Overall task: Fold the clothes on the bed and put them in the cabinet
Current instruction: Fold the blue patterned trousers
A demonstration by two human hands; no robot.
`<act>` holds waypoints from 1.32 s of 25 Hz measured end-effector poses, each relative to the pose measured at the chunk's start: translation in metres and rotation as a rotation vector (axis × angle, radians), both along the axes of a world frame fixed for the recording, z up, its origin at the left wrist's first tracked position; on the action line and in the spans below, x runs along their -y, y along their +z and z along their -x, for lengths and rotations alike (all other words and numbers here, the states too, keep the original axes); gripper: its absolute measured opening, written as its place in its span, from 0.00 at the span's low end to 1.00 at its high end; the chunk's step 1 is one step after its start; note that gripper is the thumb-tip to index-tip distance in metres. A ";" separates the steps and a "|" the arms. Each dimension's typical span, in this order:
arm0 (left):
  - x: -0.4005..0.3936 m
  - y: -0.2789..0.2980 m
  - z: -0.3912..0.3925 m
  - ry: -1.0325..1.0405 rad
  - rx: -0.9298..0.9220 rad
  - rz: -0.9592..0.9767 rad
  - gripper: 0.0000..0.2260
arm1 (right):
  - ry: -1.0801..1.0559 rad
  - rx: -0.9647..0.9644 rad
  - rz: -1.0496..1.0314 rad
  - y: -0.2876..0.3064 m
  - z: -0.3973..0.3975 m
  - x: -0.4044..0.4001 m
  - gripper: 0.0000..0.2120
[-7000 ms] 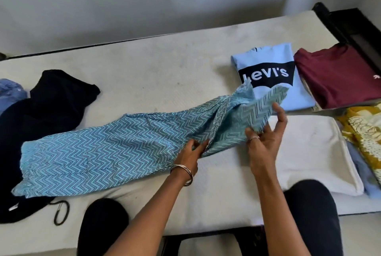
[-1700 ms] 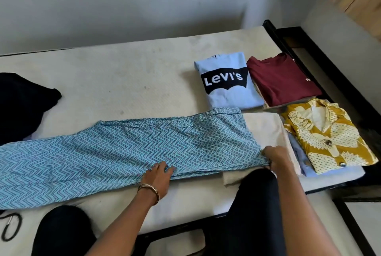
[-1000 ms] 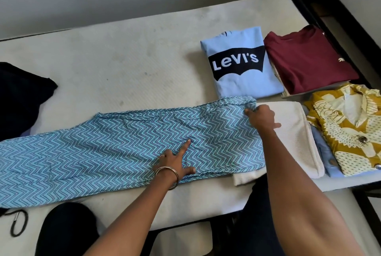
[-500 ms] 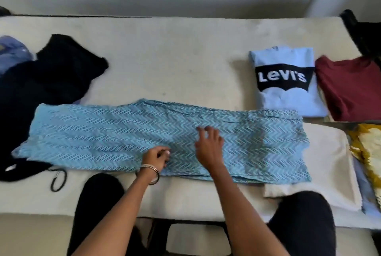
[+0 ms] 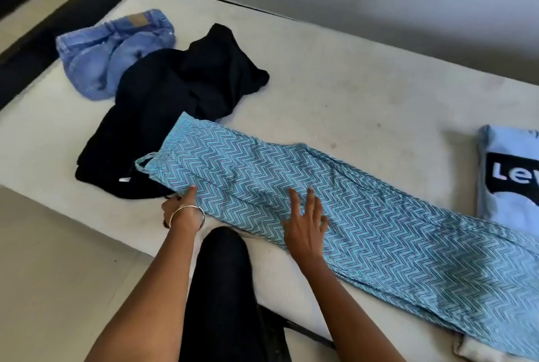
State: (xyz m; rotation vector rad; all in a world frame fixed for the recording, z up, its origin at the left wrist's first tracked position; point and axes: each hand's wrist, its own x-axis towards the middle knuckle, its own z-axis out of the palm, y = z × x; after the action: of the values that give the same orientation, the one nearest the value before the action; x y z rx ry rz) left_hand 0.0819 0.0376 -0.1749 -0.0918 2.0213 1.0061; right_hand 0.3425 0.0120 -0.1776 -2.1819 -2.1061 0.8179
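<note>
Your blue zigzag-patterned garment lies flat in a long strip across the bed's mattress, its left end overlapping the black clothes. Your right hand rests on it with fingers spread, while your left hand pinches its near edge; crumpled jeans lie beyond.

The blue zigzag-patterned garment lies stretched flat in a long strip across the bed, its left end overlapping a crumpled black garment. Behind that sits a bunched pair of light blue jeans, unfolded. At the right edge a folded pale blue Levi's T-shirt lies flat, just beside my strip's far side.
</note>
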 end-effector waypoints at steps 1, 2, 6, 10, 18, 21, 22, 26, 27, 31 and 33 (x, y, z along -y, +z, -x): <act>-0.005 0.002 0.004 0.061 0.132 -0.102 0.24 | -0.082 0.029 0.041 -0.002 0.000 0.003 0.38; -0.013 0.001 0.010 0.117 0.217 -0.182 0.21 | -0.163 0.048 0.080 -0.003 -0.003 0.006 0.40; -0.032 0.020 0.006 0.076 0.436 -0.243 0.17 | -0.257 0.074 0.219 -0.010 -0.021 0.007 0.51; -0.029 0.039 -0.004 0.122 0.496 -0.485 0.17 | -0.179 0.054 0.207 -0.009 -0.031 0.003 0.54; -0.042 0.115 -0.117 -0.240 -0.091 -0.826 0.11 | -0.503 -0.627 -0.139 0.022 -0.070 0.005 0.32; -0.025 0.130 -0.211 -0.652 -0.391 -0.969 0.16 | -0.801 -1.171 -0.145 0.061 -0.118 0.002 0.22; -0.020 0.124 -0.244 -0.820 -0.545 -1.029 0.17 | -0.885 -1.339 -0.156 0.073 -0.137 0.000 0.25; 0.029 0.100 -0.377 -1.997 -0.691 -0.810 0.36 | -1.091 -1.736 -0.283 0.084 -0.243 0.026 0.38; 0.041 0.089 -0.392 -2.287 -0.697 -0.542 0.41 | -1.165 -1.746 -0.307 0.078 -0.263 0.041 0.42; 0.060 0.055 -0.372 -2.473 -0.854 -0.134 0.37 | -1.517 -1.312 -0.265 0.038 -0.308 0.069 0.40; 0.055 0.040 -0.336 -2.278 -0.925 0.007 0.33 | -1.399 -1.016 -0.195 0.028 -0.313 0.065 0.38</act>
State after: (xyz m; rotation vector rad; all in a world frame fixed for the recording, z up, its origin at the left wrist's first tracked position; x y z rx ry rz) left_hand 0.4179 -0.0178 -0.1349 2.3266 1.2674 -0.6315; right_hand 0.6555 -0.0531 -0.1499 -1.7842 -0.0669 1.0082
